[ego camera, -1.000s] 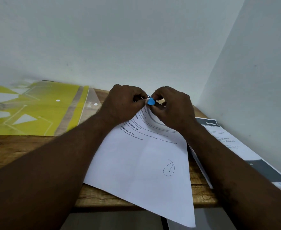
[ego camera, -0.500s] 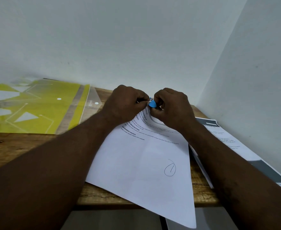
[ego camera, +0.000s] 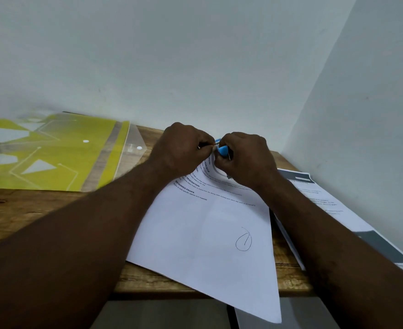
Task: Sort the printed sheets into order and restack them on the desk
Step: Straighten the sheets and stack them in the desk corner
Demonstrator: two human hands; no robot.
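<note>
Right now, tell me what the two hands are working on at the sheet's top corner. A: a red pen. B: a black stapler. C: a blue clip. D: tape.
C: the right hand grips a blue clip at the far corner of the top sheet, which the left hand pinches.

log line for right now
left hand: pinches sheet corner | right hand: holds blue clip | sheet: on desk, overhanging front edge

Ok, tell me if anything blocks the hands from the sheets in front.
Nothing visible does. The left hand pinches the far corner of the sheets, and the right hand pinches a small blue piece at that corner.
</note>
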